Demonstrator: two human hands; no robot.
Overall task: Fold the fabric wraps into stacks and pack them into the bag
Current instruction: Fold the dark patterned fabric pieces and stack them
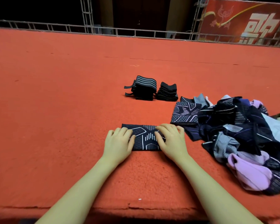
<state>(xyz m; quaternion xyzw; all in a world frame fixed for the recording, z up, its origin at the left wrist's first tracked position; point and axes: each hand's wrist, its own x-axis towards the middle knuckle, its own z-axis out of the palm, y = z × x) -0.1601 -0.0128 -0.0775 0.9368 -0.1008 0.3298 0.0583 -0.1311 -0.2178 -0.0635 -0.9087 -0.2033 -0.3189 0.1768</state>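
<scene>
— Red carpet (63, 102) fills nearly the whole head view, running back to a metal truss railing (103, 30) with a red banner (249, 21) at the far right and darkness behind it. What's under the hands?

— One dark patterned wrap (145, 137), lying flat on the carpet straight ahead of me, with white lines and a diamond grid on its face. My left hand (118, 143) rests on its left end and my right hand (171, 139) on its right end.

— Is either hand gripping it?

— No. Both are laid palm down, fingers lightly bent and spread over the cloth, pressing rather than pinching. The thumbs lie on the fabric too, pointing toward each other.

— And the rest of the wraps?

— I see two folded stacks farther out on the carpet, side by side and just touching: a taller black one with grey stripes on top (144, 88), two straps sticking out at its left, and a lower black one (167, 92) to its right. To my right there's a loose pile (236, 136) of dark, grey and lilac pieces, unfolded and overlapping. At the pile's near-left edge sits a neater folded patterned stack (185, 114), close to my right hand but not touching it.

— The bag?

— I can't pick one out with certainty. A pale sheet shows at the pile's right edge, but I can't tell what it is.
</scene>
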